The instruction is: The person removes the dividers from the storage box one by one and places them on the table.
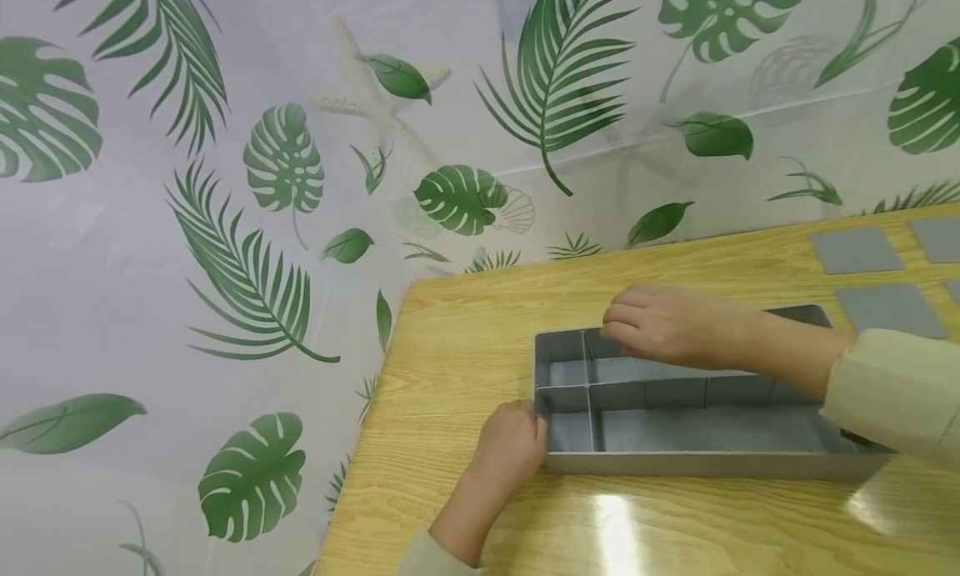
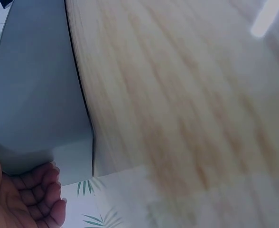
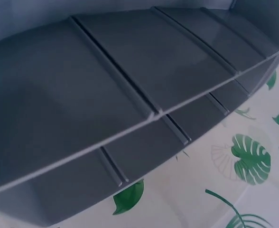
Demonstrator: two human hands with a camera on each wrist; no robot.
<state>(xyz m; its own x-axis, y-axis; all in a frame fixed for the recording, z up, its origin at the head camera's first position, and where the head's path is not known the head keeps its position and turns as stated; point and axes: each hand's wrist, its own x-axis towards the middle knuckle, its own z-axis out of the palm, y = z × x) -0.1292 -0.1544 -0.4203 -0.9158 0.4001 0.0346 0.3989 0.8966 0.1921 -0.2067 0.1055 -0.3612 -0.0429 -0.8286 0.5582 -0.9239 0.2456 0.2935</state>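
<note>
A long grey divider box (image 1: 712, 465) lies on the wooden table, split lengthwise by a central partition. Toward its left end, short cross dividers (image 1: 587, 358) mark off two small compartments. My left hand (image 1: 512, 443) grips the box's near left corner, its fingers (image 2: 47, 190) curled against the outer end wall in the left wrist view. Over the far row hangs my right hand (image 1: 667, 326), fingers bent downward close to the back rim and right of the cross divider. Its fingertips are hidden, so I cannot tell whether they pinch anything. Slotted ribs (image 3: 116, 69) line the partition.
Several flat grey squares (image 1: 857, 250) lie on the table at the far right, one close beyond the box's far right corner. A leaf-patterned covering (image 1: 465, 126) rises behind the table and along its left edge. The wooden tabletop (image 1: 442, 334) extends around the box.
</note>
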